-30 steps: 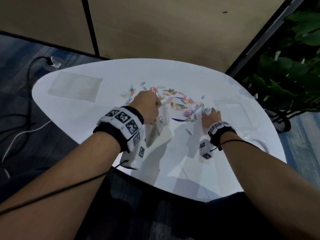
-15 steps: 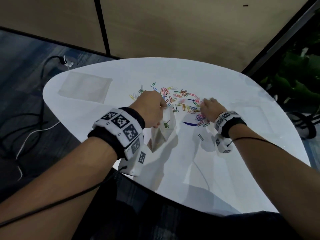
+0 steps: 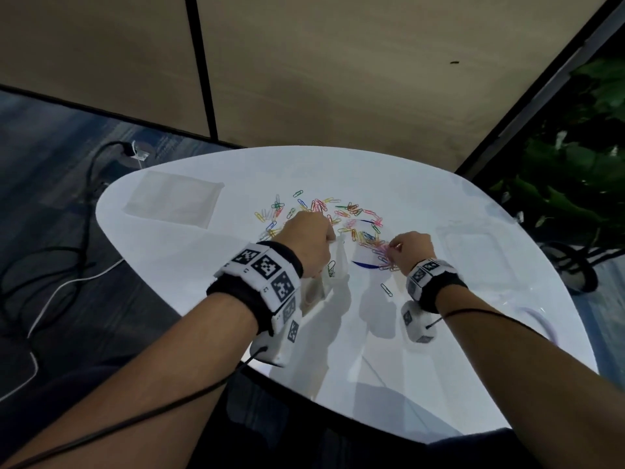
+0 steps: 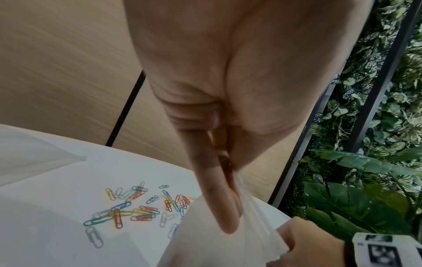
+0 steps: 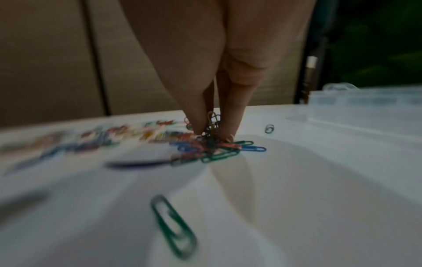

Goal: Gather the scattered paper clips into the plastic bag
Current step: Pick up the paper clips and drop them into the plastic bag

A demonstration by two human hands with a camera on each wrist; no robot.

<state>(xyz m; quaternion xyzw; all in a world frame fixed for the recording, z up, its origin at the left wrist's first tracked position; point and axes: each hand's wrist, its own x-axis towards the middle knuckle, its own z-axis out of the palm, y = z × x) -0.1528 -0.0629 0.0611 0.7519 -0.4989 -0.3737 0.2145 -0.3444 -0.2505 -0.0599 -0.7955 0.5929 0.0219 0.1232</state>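
Note:
Several coloured paper clips (image 3: 351, 214) lie scattered in the middle of the white table (image 3: 422, 198). My left hand (image 3: 309, 243) pinches the top edge of a clear plastic bag (image 3: 326, 279) that hangs below it, with a clip or two inside; the left wrist view shows thumb and fingers clamped on the bag (image 4: 228, 240). My right hand (image 3: 411, 247) is down at the right end of the pile, its fingertips (image 5: 200, 126) pinching a small bunch of clips (image 5: 212, 130) against the table. One green clip (image 3: 386, 290) lies alone nearer me.
A flat clear bag (image 3: 174, 201) lies at the table's far left. A clear plastic box (image 3: 473, 248) stands to the right of my right hand. A blue curved mark (image 3: 367, 264) shows on the table. Cables run over the floor at left, plants at right.
My right hand has drawn back toward me along the right end of the pile and closed its fingertips on a bunch of clips. The left hand keeps holding the bag.

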